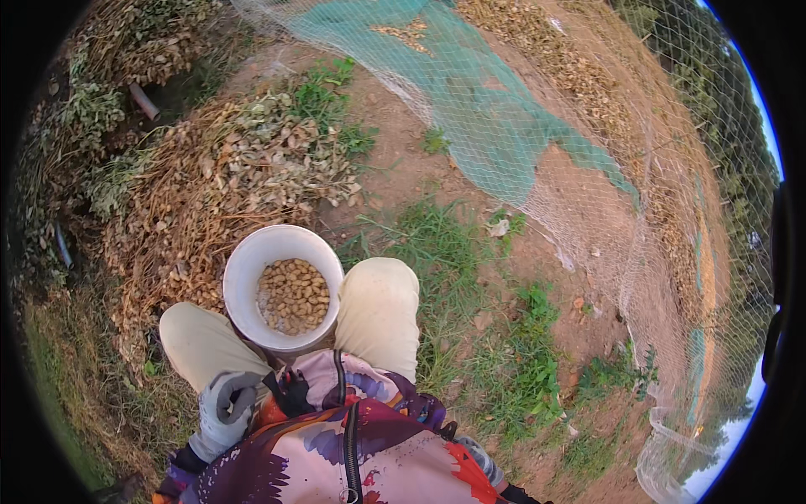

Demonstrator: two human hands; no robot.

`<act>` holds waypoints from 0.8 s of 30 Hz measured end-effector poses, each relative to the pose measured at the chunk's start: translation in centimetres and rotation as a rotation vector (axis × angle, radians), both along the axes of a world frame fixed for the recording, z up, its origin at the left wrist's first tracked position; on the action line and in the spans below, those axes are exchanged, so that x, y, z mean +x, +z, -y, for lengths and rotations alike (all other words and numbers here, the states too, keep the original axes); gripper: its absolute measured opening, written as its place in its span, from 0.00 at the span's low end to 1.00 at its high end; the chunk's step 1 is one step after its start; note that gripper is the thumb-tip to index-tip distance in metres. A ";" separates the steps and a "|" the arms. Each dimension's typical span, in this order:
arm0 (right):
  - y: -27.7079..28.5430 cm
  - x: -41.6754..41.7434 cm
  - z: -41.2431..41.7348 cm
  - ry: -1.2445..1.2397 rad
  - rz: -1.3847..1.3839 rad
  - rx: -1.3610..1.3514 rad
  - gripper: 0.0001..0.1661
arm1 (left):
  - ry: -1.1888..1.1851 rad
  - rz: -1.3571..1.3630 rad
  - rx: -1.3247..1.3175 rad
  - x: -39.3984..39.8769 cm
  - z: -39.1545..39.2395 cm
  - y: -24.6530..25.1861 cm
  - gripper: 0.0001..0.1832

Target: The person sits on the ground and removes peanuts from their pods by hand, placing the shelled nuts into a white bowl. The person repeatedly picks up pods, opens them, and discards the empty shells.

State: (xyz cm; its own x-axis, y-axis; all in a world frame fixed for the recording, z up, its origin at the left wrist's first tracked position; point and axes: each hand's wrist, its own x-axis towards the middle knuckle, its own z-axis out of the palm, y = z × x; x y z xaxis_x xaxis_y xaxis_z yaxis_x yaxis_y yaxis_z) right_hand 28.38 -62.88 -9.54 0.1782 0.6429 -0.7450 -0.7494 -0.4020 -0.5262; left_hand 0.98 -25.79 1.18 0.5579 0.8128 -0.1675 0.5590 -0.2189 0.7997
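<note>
My left hand [228, 409], in a grey and white work glove, rests by my left thigh near the jacket's hem. Its fingers are curled, and nothing shows between them. Beside my right hip, the jacket partly covers my gloved right hand [480, 458]; its fingers are hidden. Between my knees stands a white plastic bucket [238, 277] with unshelled peanuts [295, 296] in its bottom. Just beyond it lies a heap of pulled, dried peanut plants [189, 233], with pods on their roots.
White netting [592, 252] stretches along the right side, over green mesh [478, 120] on bare soil. Dried plants [579, 82] lie behind it. Grass [441, 252] and weeds grow right of my knee. A pipe end [145, 102] sticks out among plants at the upper left.
</note>
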 end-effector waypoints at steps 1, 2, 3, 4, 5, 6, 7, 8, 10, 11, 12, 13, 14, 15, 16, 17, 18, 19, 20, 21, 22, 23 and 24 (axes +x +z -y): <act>0.1 0.3 -1.3 0.013 -0.009 -0.004 0.37 | -0.017 -0.152 -0.034 -3.5 1.4 0.1 0.12; 0.2 0.6 -2.5 0.023 -0.019 -0.009 0.38 | 0.020 -0.081 -0.254 -5.2 3.4 -1.0 0.13; 0.3 0.9 -3.6 0.037 -0.030 -0.013 0.39 | 0.028 -0.079 -0.412 -6.7 4.9 -1.6 0.13; 0.4 1.3 -4.6 0.054 -0.043 -0.010 0.39 | 0.088 -0.067 -0.401 -7.9 6.1 -1.8 0.14; 0.4 1.5 -5.6 0.075 -0.061 -0.002 0.40 | 0.076 -0.128 -0.351 -8.5 7.0 -1.8 0.14; 0.4 1.8 -6.4 0.086 -0.068 -0.004 0.40 | 0.060 -0.189 -0.307 -8.5 7.6 -1.6 0.14; 0.5 1.9 -7.1 0.102 -0.079 -0.005 0.41 | 0.039 -0.250 -0.268 -8.3 7.9 -1.3 0.15; 0.5 2.2 -7.8 0.123 -0.091 0.001 0.42 | 0.018 -0.307 -0.230 -7.6 8.0 -1.1 0.15; 0.6 2.5 -9.1 0.143 -0.109 0.007 0.43 | 0.016 -0.367 -0.241 -6.1 7.8 -0.8 0.16; 0.7 2.6 -9.8 0.155 -0.121 0.017 0.43 | 0.029 -0.327 -0.233 -5.4 7.6 -0.8 0.17; 0.8 2.7 -10.5 0.160 -0.134 0.024 0.44 | 0.037 -0.354 -0.362 -5.0 7.2 -0.9 0.17; 1.0 2.9 -11.3 0.169 -0.146 0.032 0.45 | 0.091 -0.280 -0.480 -4.8 7.0 -1.1 0.16; 1.1 2.9 -12.0 0.182 -0.159 0.048 0.45 | 0.140 -0.153 -0.542 -4.6 6.9 -1.3 0.16; 1.3 3.0 -12.9 0.191 -0.177 0.065 0.46 | 0.199 -0.069 -0.646 -4.6 6.8 -1.6 0.15; 1.5 3.1 -13.7 0.201 -0.189 0.082 0.46 | 0.234 0.098 -0.745 -4.8 6.7 -1.8 0.15; 1.8 3.1 -14.6 0.207 -0.206 0.099 0.47 | 0.193 0.159 -0.683 -4.9 6.6 -2.1 0.16; 2.0 2.9 -15.6 0.214 -0.225 0.115 0.47 | 0.173 0.171 -0.663 -5.1 6.5 -2.3 0.16; 2.2 2.8 -16.7 0.220 -0.248 0.138 0.48 | 0.153 0.195 -0.626 -5.3 6.4 -2.4 0.16; 2.5 2.5 -17.8 0.232 -0.271 0.159 0.49 | 0.186 0.207 -0.714 -5.3 6.2 -2.6 0.16; 2.7 2.2 -19.0 0.243 -0.301 0.181 0.49 | 0.195 0.196 -0.765 -5.3 6.0 -2.8 0.16; 3.0 1.8 -20.2 0.252 -0.332 0.203 0.50 | 0.196 0.195 -0.807 -5.3 5.8 -3.0 0.16; 3.3 1.4 -21.4 0.261 -0.367 0.223 0.50 | 0.192 0.207 -0.847 -5.3 5.6 -3.3 0.15; 3.6 1.0 -22.7 0.277 -0.401 0.241 0.51 | 0.174 0.212 -0.808 -5.3 5.4 -3.7 0.15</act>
State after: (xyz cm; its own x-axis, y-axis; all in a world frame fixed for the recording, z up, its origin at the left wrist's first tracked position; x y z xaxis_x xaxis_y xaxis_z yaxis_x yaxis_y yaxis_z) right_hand 29.34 -40.21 -5.93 -0.2899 0.7867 -0.5451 -0.7933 -0.5161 -0.3230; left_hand -4.36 -31.14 -2.52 0.5211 0.5655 -0.6393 0.3529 0.5392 0.7647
